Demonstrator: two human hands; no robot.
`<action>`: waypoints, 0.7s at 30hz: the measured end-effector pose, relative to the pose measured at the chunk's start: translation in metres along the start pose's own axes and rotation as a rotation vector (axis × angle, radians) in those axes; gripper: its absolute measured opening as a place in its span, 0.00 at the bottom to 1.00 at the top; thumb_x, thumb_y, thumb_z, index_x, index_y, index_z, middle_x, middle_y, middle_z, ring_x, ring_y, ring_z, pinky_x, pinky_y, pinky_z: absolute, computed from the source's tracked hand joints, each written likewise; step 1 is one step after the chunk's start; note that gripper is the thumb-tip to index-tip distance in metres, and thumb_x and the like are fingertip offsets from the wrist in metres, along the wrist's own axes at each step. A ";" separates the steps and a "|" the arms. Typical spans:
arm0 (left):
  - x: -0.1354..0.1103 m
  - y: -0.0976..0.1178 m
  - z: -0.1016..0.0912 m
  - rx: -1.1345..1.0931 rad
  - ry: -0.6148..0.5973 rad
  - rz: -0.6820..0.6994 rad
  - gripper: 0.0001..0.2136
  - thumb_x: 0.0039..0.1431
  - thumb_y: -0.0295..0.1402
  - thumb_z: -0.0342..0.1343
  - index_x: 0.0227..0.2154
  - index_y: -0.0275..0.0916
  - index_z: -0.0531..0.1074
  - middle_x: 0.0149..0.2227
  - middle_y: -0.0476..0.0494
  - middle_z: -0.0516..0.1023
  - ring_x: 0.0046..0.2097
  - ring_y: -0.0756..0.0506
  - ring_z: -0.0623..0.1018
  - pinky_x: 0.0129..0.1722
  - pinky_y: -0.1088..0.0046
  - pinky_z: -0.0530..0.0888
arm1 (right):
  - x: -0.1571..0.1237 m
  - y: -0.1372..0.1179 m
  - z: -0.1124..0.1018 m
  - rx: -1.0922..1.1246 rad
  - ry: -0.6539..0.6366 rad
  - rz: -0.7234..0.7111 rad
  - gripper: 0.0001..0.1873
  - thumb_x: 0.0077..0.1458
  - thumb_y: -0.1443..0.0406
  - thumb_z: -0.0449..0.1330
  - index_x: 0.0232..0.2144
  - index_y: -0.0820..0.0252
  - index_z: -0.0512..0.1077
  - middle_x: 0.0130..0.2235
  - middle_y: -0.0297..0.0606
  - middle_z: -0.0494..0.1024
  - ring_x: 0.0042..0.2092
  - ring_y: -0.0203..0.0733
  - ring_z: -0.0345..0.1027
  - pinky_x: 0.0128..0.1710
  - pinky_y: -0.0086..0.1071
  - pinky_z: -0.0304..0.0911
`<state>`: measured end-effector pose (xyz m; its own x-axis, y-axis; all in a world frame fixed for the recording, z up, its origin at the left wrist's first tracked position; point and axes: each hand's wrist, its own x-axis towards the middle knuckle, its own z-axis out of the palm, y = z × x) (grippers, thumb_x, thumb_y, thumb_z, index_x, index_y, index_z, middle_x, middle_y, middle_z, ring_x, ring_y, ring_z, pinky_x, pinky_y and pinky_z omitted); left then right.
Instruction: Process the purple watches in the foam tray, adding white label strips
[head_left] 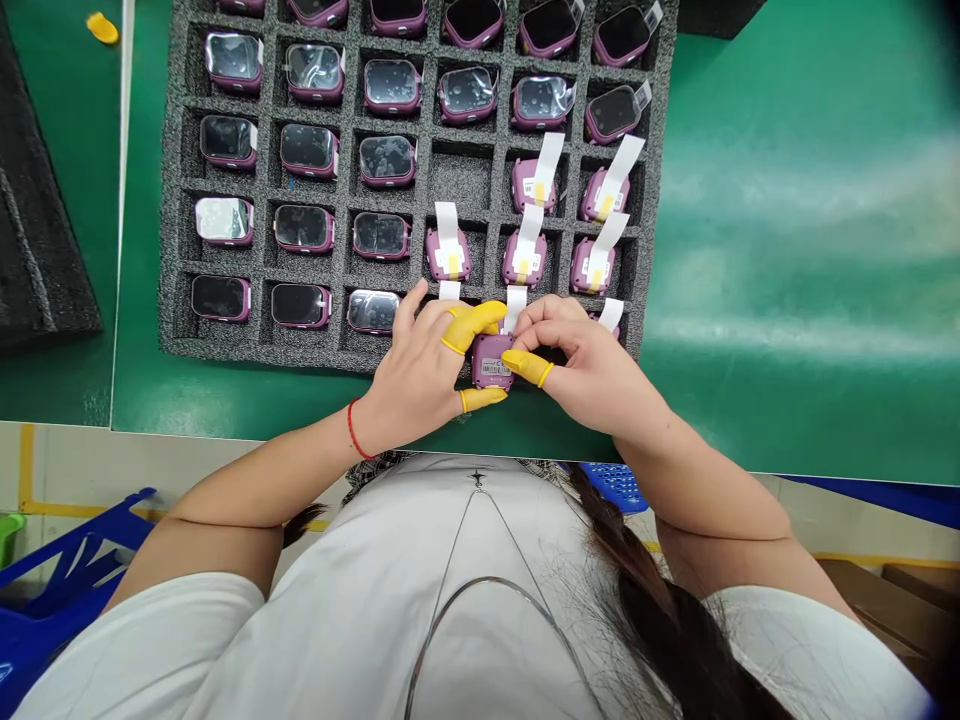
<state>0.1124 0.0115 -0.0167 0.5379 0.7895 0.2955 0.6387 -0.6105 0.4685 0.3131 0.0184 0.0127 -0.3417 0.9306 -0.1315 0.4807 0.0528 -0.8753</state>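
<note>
A purple smartwatch case [491, 372], back side up with a printed label, is between my hands at the tray's near edge. My left hand [424, 365] grips it from the left, its yellow-cotted fingers at the top and bottom edges. My right hand [581, 360] is closed at the case's right side, its yellow-cotted thumb on the label's end; its fingertips are partly hidden. Just beyond my hands, several purple watch cases lie back up in the tray, such as this watch [448, 255], each with a white paper strip [446, 222] sticking out.
The grey foam tray [174, 200] has a grid of compartments, many holding screen-up watches [304, 228]. It rests on a green table [787, 250]. A yellow finger cot [103, 28] lies at the upper left, and dark foam [45, 240] stands at the left.
</note>
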 end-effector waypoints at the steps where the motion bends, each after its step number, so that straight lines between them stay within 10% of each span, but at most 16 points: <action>1: 0.000 0.000 0.000 0.005 0.003 0.004 0.30 0.58 0.48 0.60 0.57 0.38 0.60 0.46 0.44 0.76 0.52 0.42 0.72 0.67 0.50 0.53 | 0.000 0.000 0.000 -0.003 0.001 -0.003 0.09 0.53 0.71 0.62 0.22 0.59 0.72 0.36 0.37 0.73 0.44 0.42 0.64 0.49 0.43 0.59; 21: 0.000 0.000 -0.001 0.016 -0.011 0.004 0.30 0.59 0.47 0.60 0.58 0.38 0.59 0.45 0.44 0.75 0.53 0.42 0.72 0.67 0.50 0.54 | 0.000 -0.001 -0.001 -0.024 -0.015 0.005 0.08 0.53 0.72 0.61 0.23 0.59 0.72 0.36 0.37 0.73 0.44 0.43 0.63 0.49 0.42 0.60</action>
<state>0.1122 0.0116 -0.0162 0.5465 0.7864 0.2880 0.6449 -0.6146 0.4543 0.3134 0.0185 0.0143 -0.3508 0.9254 -0.1432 0.5016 0.0565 -0.8632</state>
